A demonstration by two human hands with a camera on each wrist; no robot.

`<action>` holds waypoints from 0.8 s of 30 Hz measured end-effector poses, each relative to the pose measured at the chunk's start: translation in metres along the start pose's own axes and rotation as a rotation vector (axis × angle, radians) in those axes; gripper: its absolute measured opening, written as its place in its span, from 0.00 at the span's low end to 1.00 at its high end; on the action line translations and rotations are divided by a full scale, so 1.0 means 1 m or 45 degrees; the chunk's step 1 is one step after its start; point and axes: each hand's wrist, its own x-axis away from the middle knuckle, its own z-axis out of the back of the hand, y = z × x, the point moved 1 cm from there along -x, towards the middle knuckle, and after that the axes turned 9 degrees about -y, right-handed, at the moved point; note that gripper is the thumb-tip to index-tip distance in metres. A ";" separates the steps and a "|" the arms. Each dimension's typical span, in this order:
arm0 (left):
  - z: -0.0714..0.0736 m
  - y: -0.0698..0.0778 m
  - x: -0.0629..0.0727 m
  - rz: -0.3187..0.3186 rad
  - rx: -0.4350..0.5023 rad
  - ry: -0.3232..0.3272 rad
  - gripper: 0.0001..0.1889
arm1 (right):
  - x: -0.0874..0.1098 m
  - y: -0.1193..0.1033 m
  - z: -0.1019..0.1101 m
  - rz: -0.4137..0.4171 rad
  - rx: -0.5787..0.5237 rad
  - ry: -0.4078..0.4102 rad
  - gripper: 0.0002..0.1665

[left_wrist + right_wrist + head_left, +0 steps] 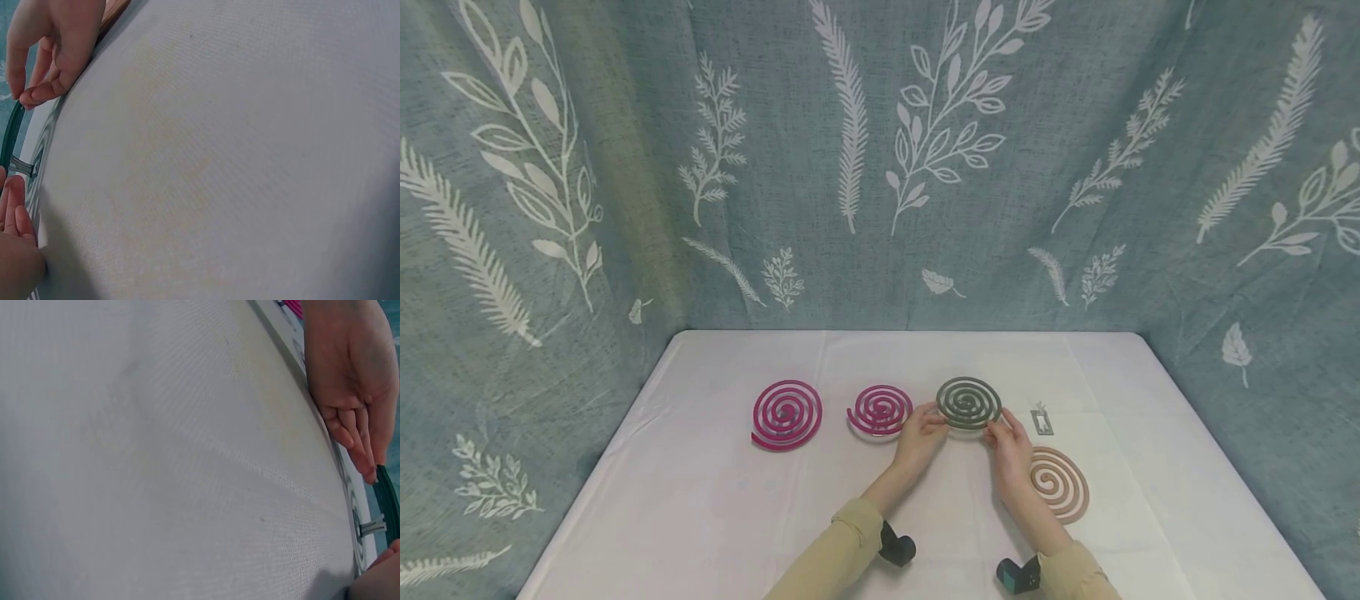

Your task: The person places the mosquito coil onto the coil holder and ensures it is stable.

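Both hands pinch the near rim of a dark green mosquito coil (967, 403), one hand at each side. My left hand (919, 442) has its fingertips at the lower left of the coil. At the lower right are the thumb and fingers of my right hand (1011, 458). In both wrist views the coil (389, 494) is raised off the cloth, with a small metal stand (374, 526) under its middle. A magenta mosquito coil (882, 408) lies just left of my left hand. Partly behind my right forearm is a tan mosquito coil (1071, 483).
Another magenta mosquito coil (786, 414) is farther left. A flat metal coil stand (1042, 420) lies right of the green coil. White cloth covers the table (700, 500), and a patterned blue-green curtain (865, 275) hangs around its back and sides.
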 end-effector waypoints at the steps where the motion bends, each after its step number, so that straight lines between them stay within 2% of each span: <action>1: 0.001 0.004 0.002 0.001 0.011 -0.004 0.24 | 0.000 0.000 0.000 -0.003 -0.003 0.003 0.35; 4: 0.003 0.018 0.010 0.016 0.031 -0.018 0.23 | 0.001 0.000 0.000 -0.013 -0.015 0.018 0.35; 8: 0.004 0.026 0.015 0.027 0.029 -0.020 0.23 | 0.001 -0.001 0.000 -0.015 -0.029 0.030 0.35; 24: 0.005 0.022 0.014 -0.008 0.050 -0.005 0.23 | -0.001 0.003 -0.001 -0.019 -0.005 0.067 0.33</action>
